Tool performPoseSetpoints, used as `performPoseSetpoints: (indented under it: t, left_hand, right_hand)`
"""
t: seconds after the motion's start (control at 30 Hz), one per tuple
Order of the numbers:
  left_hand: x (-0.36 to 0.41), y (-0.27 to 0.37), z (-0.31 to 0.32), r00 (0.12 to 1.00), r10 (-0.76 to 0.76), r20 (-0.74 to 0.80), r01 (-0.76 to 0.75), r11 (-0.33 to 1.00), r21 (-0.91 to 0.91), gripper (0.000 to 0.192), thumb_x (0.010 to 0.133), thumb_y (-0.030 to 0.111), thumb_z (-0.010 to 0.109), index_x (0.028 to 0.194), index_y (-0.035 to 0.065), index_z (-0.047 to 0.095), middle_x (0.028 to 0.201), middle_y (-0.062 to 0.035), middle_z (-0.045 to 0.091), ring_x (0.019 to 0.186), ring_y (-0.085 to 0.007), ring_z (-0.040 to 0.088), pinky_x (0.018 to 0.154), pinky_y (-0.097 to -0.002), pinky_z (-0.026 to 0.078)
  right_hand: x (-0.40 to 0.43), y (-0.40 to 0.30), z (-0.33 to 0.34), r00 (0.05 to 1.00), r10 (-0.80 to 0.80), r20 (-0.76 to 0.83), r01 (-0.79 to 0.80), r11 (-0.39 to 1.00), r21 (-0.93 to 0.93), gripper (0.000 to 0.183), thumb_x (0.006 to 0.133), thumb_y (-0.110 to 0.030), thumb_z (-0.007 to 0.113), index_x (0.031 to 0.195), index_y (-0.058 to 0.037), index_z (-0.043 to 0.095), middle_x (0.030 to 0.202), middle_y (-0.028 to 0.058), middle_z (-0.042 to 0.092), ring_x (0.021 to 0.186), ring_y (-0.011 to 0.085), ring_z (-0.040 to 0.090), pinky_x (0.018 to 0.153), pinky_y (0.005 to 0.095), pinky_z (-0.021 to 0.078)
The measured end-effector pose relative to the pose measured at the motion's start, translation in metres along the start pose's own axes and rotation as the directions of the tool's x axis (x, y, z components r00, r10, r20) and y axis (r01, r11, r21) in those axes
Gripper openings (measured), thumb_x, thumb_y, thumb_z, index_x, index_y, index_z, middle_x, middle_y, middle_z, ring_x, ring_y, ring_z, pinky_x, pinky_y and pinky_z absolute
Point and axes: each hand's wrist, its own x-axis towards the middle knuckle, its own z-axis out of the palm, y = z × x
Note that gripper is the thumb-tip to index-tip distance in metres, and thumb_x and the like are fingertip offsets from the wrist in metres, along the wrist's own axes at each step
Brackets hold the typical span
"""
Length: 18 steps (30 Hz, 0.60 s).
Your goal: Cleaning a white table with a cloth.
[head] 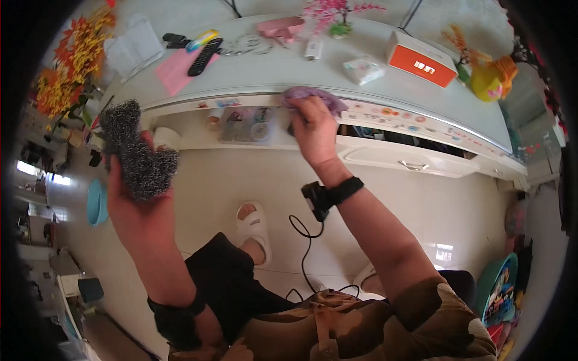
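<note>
My left hand (144,207) grips a dark, silver-flecked object with a rough sparkling surface (142,167), raised off the dressing table's left front corner. What exactly it is, I cannot tell. A bunched purple cloth (334,101) is in my right hand (314,131), touching the front edge of the glass-topped white table (289,72). Just below that hand, a white drawer (379,155) stands partly pulled out, with dark items inside. To its left, an opening under the tabletop holds a clear plastic box (246,126) with small things in it.
On the tabletop lie a black remote control (205,56), a pink sheet (171,72), a white packet (363,70) and an orange-and-white box (422,58). Artificial flowers (76,63) stand at the left. A blue basin (96,203) is on the floor; a cable (303,257) hangs from my right wrist.
</note>
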Motion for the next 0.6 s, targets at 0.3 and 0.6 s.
performPoseSetpoints:
  t: [0.3,0.6]
  left_hand:
    - [-0.015,0.008,0.003,0.986,0.057,-0.158,-0.039,0.992,0.119,0.034,0.090,0.020,0.041,0.122,0.0096,0.042,0.118,-0.0089,0.050,0.106,-0.0238,0.050,0.087,-0.0407,0.039]
    - [-0.006,-0.004,-0.011,0.994,-0.087,-0.073,0.093,0.992,0.085,0.035,0.090,0.020,0.041,0.123,0.0070,0.042,0.115,-0.0109,0.052,0.106,-0.0244,0.051,0.085,-0.0403,0.042]
  right_hand:
    - [0.011,-0.074,0.169,0.910,-0.206,0.360,0.206,0.978,0.040,0.031,0.071,-0.001,0.048,0.101,-0.0039,0.055,0.097,0.0131,0.053,0.089,0.0295,0.055,0.074,0.0354,0.0465]
    - [0.007,-0.056,0.160,0.870,-0.217,0.442,0.335,0.919,-0.209,0.017,0.074,-0.009,0.047,0.088,-0.0039,0.055,0.086,0.0118,0.055,0.083,0.0251,0.057,0.071,0.0343,0.0469]
